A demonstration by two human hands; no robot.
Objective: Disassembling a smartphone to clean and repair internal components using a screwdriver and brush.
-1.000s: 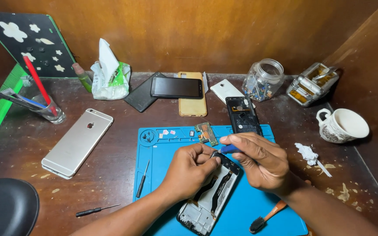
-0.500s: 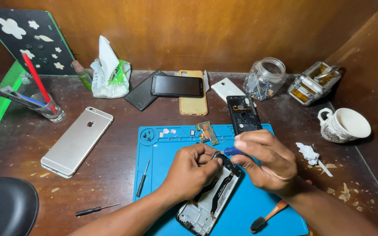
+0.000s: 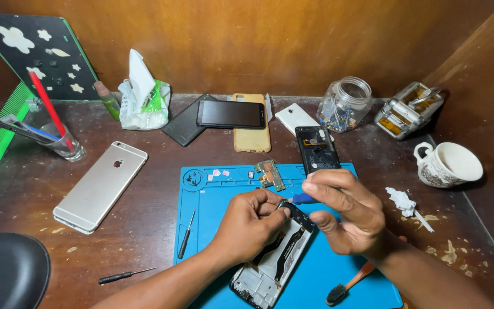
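Looking down from the head camera, the left hand (image 3: pixel 251 223) pinches the upper end of an opened phone frame (image 3: pixel 274 258) that lies on the blue work mat (image 3: pixel 212 229), fingers closed on its top edge. The right hand (image 3: pixel 347 214) is closed around a small blue-handled tool (image 3: pixel 302 198), its tip meeting the frame's top corner just beside the left fingertips.

The frame lies flat, its long axis running diagonally from the lower left near the mat's front edge up to the right, top end pointing toward the hands. It looks light and stiff but fragile, with bare internals exposed; the outer rim seems the safest place to hold, away from the inner parts.

Above it on the mat rest a small green circuit board (image 3: pixel 270 174) and a black back cover (image 3: pixel 317 150) overlapping the mat's far edge. A small screwdriver (image 3: pixel 186 234) lies at the mat's left, a brush (image 3: pixel 347 286) at lower right. A silver phone (image 3: pixel 101 186) sits face down on the table (image 3: pixel 144 252), well apart to the left.
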